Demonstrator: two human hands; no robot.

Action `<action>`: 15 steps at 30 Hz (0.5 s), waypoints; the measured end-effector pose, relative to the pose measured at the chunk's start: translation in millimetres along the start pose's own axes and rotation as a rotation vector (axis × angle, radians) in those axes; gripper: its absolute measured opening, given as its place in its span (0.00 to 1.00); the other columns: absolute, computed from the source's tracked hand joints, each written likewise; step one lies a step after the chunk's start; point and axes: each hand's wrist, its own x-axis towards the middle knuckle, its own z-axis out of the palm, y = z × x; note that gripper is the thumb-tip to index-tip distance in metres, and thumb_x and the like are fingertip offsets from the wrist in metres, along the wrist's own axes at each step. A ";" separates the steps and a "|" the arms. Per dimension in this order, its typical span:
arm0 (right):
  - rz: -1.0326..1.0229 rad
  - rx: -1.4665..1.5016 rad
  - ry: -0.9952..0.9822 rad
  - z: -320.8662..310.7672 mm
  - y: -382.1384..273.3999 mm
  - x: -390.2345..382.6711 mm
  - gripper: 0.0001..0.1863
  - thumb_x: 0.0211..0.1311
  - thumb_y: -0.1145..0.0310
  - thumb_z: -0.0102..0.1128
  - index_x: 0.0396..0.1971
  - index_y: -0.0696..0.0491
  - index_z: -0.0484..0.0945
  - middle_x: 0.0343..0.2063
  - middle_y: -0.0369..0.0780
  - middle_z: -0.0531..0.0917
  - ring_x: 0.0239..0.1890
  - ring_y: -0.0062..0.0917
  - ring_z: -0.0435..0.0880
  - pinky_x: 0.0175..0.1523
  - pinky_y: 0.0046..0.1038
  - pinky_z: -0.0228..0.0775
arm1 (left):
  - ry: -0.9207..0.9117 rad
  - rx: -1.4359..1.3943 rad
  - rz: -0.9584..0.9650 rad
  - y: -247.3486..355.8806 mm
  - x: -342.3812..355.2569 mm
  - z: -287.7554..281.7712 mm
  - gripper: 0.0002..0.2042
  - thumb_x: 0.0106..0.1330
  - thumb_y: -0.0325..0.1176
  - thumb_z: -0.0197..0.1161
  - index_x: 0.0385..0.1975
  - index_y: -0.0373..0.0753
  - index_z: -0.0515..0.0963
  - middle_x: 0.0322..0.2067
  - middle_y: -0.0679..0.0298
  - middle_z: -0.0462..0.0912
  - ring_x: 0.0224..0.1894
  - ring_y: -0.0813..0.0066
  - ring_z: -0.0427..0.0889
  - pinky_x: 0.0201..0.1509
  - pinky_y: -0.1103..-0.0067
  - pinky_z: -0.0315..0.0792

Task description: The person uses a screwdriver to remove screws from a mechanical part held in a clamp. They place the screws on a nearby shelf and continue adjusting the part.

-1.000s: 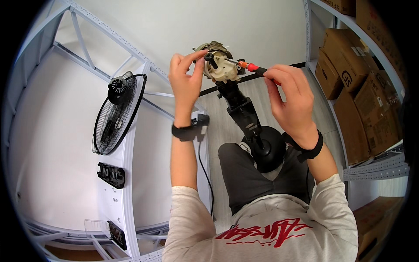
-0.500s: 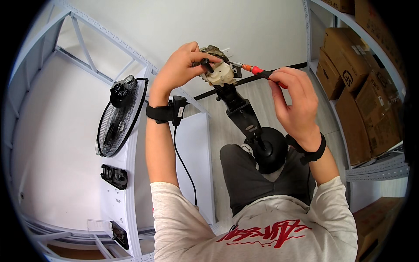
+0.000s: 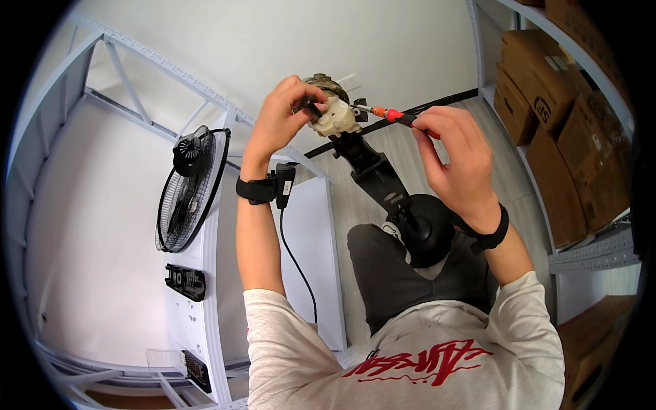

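Observation:
A fan motor assembly (image 3: 336, 116) with a cream plastic housing tops a black stand (image 3: 369, 167) between my knees. My left hand (image 3: 280, 117) grips its left side, fingers curled round a black knob (image 3: 309, 106). In my right hand (image 3: 458, 160) is a red and black screwdriver (image 3: 394, 116), pointing left with its metal shaft at the housing's right side; whether the tip touches a screw, I cannot tell. The round black base (image 3: 424, 240) rests on the floor.
A white shelf unit (image 3: 102, 225) at left bears a fan guard with blade (image 3: 188, 195), a black cover (image 3: 186, 280), small screws (image 3: 193, 316) and a bit case (image 3: 196, 371). A rack of cardboard boxes (image 3: 536, 82) stands at right. A white wall lies ahead.
My left hand moved leftward from the motor's top and closed round its left side and knob. My right hand with the screwdriver stays nearly in place, shifted slightly.

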 end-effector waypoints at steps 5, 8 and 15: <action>0.005 -0.013 -0.025 1.1 1.4 -4.7 0.14 0.49 0.86 0.65 0.35 0.56 0.78 0.35 0.39 0.81 0.35 0.34 0.79 0.38 0.32 0.73 | -0.012 0.010 -0.018 -1.2 -0.1 2.3 0.09 0.58 0.15 0.62 0.36 0.35 0.79 0.32 0.66 0.74 0.36 0.77 0.78 0.42 0.81 0.72; -0.006 -0.023 -0.040 -2.0 -0.7 -2.9 0.13 0.49 0.86 0.65 0.34 0.56 0.78 0.35 0.39 0.80 0.35 0.35 0.79 0.38 0.32 0.73 | 0.001 -0.053 -0.026 -0.8 0.8 4.1 0.08 0.58 0.15 0.63 0.35 0.34 0.79 0.32 0.65 0.75 0.36 0.77 0.78 0.42 0.81 0.72; -0.021 0.013 -0.025 -6.7 3.8 -5.7 0.12 0.48 0.85 0.65 0.33 0.56 0.77 0.34 0.39 0.80 0.34 0.34 0.79 0.37 0.30 0.73 | -0.009 0.086 0.008 6.4 0.5 -1.6 0.09 0.57 0.19 0.67 0.35 0.38 0.82 0.30 0.65 0.75 0.31 0.74 0.74 0.36 0.79 0.68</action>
